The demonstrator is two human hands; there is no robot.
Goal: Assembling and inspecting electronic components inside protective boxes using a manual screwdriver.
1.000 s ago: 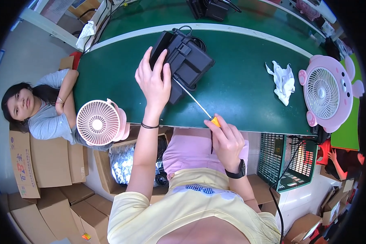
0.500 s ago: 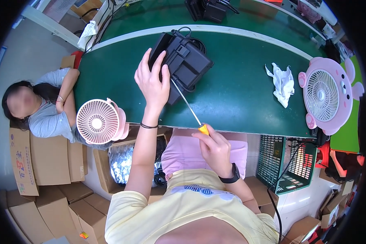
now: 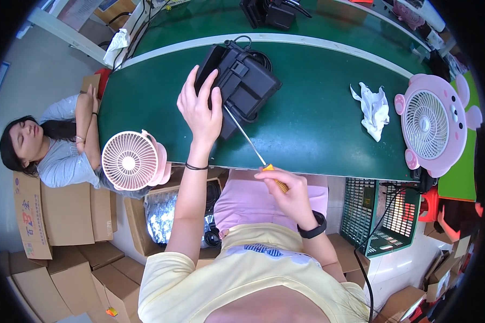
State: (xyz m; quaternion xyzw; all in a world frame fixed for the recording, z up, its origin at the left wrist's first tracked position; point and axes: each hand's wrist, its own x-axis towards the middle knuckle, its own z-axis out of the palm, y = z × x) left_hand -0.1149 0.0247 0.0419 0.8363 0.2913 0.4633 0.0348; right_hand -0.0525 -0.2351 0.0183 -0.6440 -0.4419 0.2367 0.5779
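Nearest the wearer: right hand, fingers closed round the yellow handle of a screwdriver. A second ago this hand sat higher, at the bench edge; it has since drawn back toward the lap, over the pink cloth on the knees. The thin metal shaft runs up and left from the handle, and its tip meets the lower edge of the black box. Judged from the longer reach, the hand is working the tool from farther off while the tip stays at the same spot on the box.

Next out: left hand, grip half closed, palm and fingers pressed flat against the near left side of the black box, steadying it. It has hardly shifted across the second. A dark band sits on that wrist; a black watch on the right one.

Black box: lies on the green bench, tilted, a black cable looped behind it. It sits well ahead of the right hand, joined to it only by the screwdriver shaft, and is touching the left hand.

Left of the arm: a small pink fan at the bench edge. Beyond it, a seated person resting against the bench end, cardboard boxes beside.

Farther right: a crumpled white rag, then a larger pink fan shaped like an animal face.
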